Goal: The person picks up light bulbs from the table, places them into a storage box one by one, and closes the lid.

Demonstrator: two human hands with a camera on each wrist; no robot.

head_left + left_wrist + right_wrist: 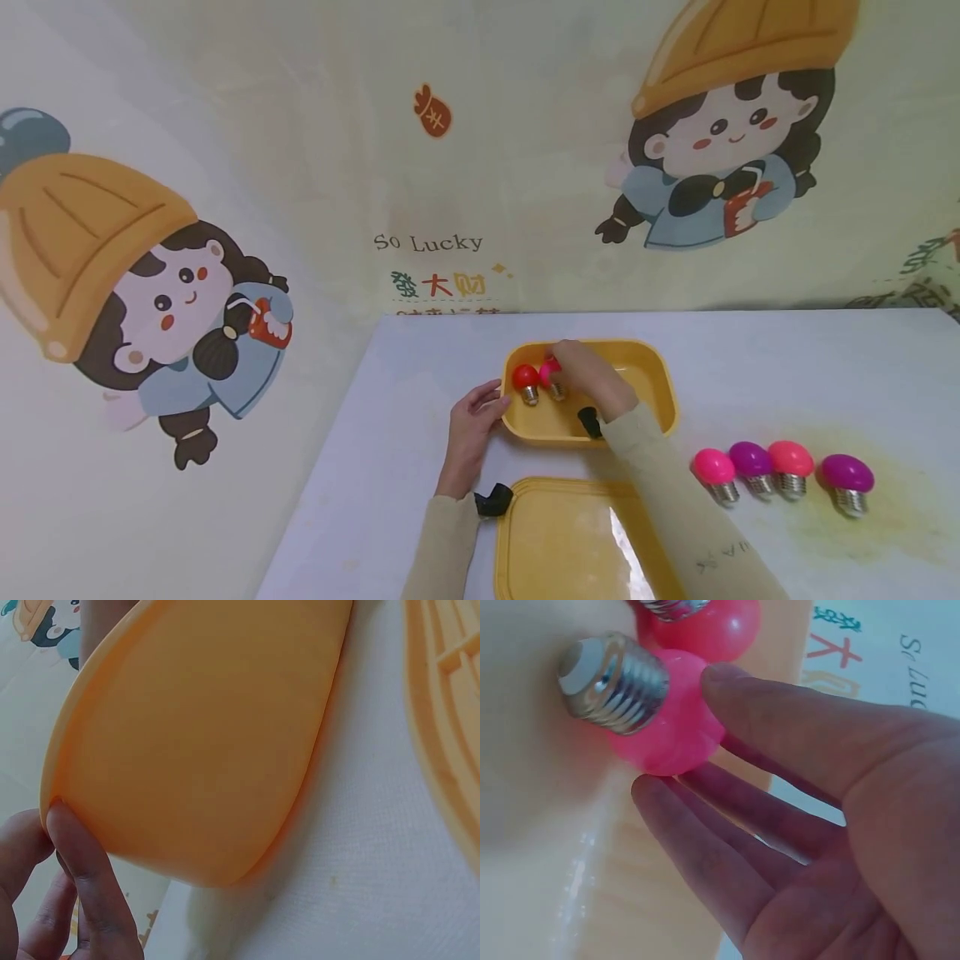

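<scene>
Left hand (472, 423): yellow box (647, 379) is pinched at its left rim;
Right hand (597, 380): pink bulb (679, 712) is held between thumb and fingers, inside the box;
Red bulb (526, 377): laid in the box, just beside the pink bulb.

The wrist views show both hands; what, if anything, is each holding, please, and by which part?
Left hand holds the yellow container by its rim; right hand holds a pink light bulb by its globe.
</scene>
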